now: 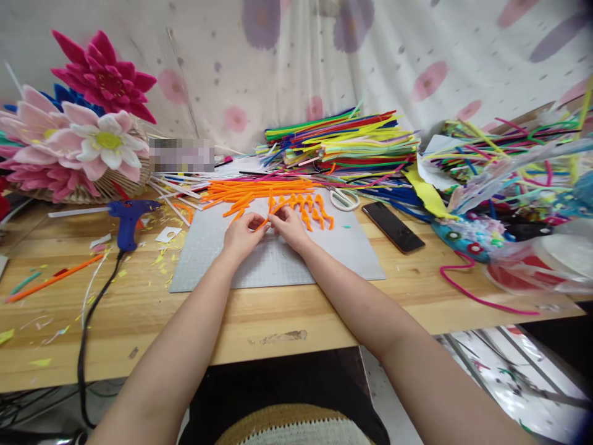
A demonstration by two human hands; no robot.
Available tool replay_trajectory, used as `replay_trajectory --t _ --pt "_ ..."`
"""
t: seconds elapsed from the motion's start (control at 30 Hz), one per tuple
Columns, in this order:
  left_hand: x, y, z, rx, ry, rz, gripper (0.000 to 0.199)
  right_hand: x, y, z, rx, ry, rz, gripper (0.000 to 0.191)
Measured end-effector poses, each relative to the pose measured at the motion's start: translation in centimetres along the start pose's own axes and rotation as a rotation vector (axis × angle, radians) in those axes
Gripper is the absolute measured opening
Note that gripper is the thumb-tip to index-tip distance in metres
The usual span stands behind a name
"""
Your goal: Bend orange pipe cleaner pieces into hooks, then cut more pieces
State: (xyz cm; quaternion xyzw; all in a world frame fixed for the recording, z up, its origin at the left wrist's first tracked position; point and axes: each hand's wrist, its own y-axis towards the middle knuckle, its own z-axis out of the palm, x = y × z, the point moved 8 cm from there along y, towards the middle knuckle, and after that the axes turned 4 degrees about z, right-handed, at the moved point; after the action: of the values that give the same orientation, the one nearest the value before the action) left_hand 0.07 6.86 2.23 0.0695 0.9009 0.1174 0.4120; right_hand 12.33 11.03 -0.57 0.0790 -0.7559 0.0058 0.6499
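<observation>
Over the grey cutting mat (pixel 208 266), my left hand (pixel 244 238) and my right hand (pixel 288 227) meet, their fingertips pinched on one orange pipe cleaner (pixel 262 225). Part of that pipe cleaner is hidden by the fingers. Just beyond my right hand lie several bent, wavy orange pipe-cleaner pieces (pixel 319 216). Short orange pieces (pixel 239 204) rest past my left hand. A bundle of long straight orange pipe cleaners (pixel 259 187) lies along the mat's far edge. White-handled scissors (pixel 344 199) sit at the mat's far right corner.
A blue glue gun (pixel 127 219) with a black cord lies left. Fuzzy flowers (pixel 109 141) stand behind it. Multicoloured pipe cleaners (pixel 343 142) are heaped at the back. A phone (pixel 393 227) lies right of the mat, with a plastic-wrapped tub (pixel 546 262) farther right.
</observation>
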Motion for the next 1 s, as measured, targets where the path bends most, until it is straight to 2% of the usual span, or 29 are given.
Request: replay_trajectory --t 0.13,0.27,0.37,0.43,0.5,0.57,0.63,0.77,0.83,0.9,1.0 --pt "0.9 0.3 0.1 -0.022 -0.050 -0.004 0.018 0.5 -0.2 -0.4 -0.037 0.043 -0.027 0.016" --pt "2.1 0.6 1.1 0.037 -0.355 -0.096 0.017 1.9 -0.7 0.6 0.137 0.133 -0.096 0.026" --pt "2.3 0.4 1.9 0.108 -0.561 -0.215 0.020 1.9 -0.8 1.3 0.254 0.255 -0.074 0.037" --pt "2.0 0.0 2.2 0.133 -0.624 -0.283 0.023 1.3 -0.5 1.1 0.229 0.304 -0.033 0.036" --pt "1.7 -0.2 2.2 0.132 -0.650 -0.319 0.027 0.4 -0.1 0.6 0.150 0.302 0.015 0.036" --pt "1.5 -0.4 2.2 0.123 -0.663 -0.325 0.029 -0.1 0.0 0.4 0.108 0.264 0.041 0.035" --pt "1.5 -0.4 2.2 0.103 -0.668 -0.323 0.029 0.2 0.0 0.5 0.107 0.157 0.008 0.027" --pt "2.1 -0.2 2.0 0.052 -0.617 -0.317 0.022 2.4 -0.7 0.1 0.039 -0.234 -0.199 0.010" --pt "1.8 0.0 1.3 0.022 -0.483 -0.225 0.017 3.4 -1.0 -0.5 -0.027 -0.366 -0.269 0.009" --pt "1.0 0.1 0.3 -0.012 -0.281 -0.094 0.013 3.7 -0.9 -0.9 -0.055 -0.420 -0.278 0.010" --pt "0.0 -0.1 -0.7 -0.059 -0.025 0.009 0.015 3.2 -0.3 -1.0 0.002 -0.388 -0.228 0.016"
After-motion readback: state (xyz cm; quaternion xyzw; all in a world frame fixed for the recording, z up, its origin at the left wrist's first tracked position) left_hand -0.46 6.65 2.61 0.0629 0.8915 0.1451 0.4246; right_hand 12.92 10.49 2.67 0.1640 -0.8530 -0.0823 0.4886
